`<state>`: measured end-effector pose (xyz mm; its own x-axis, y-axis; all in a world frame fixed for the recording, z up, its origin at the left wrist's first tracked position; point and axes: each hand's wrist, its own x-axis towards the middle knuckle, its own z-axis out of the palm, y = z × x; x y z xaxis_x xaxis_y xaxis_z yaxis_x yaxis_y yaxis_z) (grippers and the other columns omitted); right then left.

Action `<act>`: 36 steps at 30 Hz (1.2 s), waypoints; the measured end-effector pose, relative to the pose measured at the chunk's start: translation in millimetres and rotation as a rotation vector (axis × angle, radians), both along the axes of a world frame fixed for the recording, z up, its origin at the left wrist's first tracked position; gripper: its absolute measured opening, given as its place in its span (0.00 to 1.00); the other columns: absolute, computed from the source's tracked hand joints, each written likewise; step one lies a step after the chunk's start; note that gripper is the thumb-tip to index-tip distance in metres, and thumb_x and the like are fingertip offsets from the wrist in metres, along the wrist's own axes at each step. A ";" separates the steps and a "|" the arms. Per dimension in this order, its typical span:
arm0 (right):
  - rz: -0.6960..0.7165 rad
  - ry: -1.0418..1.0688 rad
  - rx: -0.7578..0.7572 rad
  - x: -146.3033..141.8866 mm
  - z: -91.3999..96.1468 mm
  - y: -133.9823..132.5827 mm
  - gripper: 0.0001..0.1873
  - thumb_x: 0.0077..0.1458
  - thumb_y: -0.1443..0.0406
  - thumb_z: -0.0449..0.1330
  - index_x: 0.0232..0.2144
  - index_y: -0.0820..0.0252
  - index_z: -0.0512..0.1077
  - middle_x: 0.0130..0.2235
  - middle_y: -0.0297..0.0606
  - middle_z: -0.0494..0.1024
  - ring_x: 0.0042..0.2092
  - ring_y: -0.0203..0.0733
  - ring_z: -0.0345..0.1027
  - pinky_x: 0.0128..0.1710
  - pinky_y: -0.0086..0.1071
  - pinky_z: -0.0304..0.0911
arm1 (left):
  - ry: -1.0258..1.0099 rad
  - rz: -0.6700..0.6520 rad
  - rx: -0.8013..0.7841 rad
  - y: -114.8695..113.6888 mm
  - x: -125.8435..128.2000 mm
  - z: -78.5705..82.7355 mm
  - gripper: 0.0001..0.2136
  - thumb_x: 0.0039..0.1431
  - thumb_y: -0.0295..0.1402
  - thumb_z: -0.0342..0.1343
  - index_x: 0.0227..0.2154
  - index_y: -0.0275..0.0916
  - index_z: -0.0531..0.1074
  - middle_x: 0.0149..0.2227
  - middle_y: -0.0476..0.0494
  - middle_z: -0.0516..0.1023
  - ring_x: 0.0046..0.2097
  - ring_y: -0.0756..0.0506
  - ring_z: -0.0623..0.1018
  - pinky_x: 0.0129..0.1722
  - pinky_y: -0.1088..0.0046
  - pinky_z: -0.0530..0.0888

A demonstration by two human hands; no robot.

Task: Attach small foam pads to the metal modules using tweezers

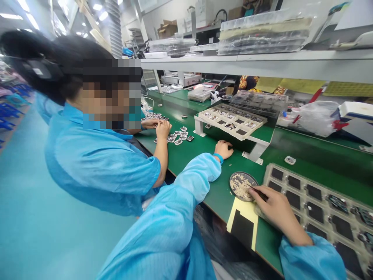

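Note:
My left hand (223, 149) rests on the green bench in a loose fist, holding something small and dark that I cannot make out, just below the raised cream tray (204, 115). My right hand (272, 208) is closed in a pinch on a thin dark tool whose tip reaches into a round dish (241, 185) of tiny pale parts. Right of that hand lies a long compartment tray (303, 190) with dark pockets, some holding small parts. A yellow-edged dark card (243, 223) lies at the bench edge under my right wrist.
A co-worker in a blue coat (96, 163) sits on my left, both hands (159, 125) on small metal parts (180, 137) scattered on the bench. Stacked clear trays (259, 102) stand behind the cream tray. A shelf (262, 62) runs overhead. White bags (316, 116) lie at right.

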<state>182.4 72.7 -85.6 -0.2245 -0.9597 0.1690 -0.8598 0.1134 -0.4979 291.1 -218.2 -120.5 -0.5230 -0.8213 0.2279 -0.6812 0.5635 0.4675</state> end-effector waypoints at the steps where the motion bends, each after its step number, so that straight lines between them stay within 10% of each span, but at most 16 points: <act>1: -0.002 0.002 -0.003 -0.2 0.0 0.1 0.23 0.65 0.46 0.54 0.41 0.52 0.82 0.46 0.36 0.83 0.45 0.46 0.79 0.42 0.36 0.72 | -0.001 -0.001 -0.001 0.0 0.0 0.2 0.14 0.62 0.38 0.59 0.49 0.46 0.81 0.54 0.43 0.75 0.59 0.42 0.71 0.65 0.65 0.68; 36: -0.011 0.026 0.138 -10.4 -9.6 2.0 0.23 0.60 0.40 0.54 0.44 0.43 0.80 0.50 0.26 0.81 0.34 0.39 0.76 0.34 0.33 0.68 | 0.022 -0.020 -0.007 -8.9 -3.5 -15.9 0.16 0.60 0.40 0.59 0.50 0.46 0.81 0.53 0.44 0.76 0.59 0.41 0.71 0.64 0.64 0.69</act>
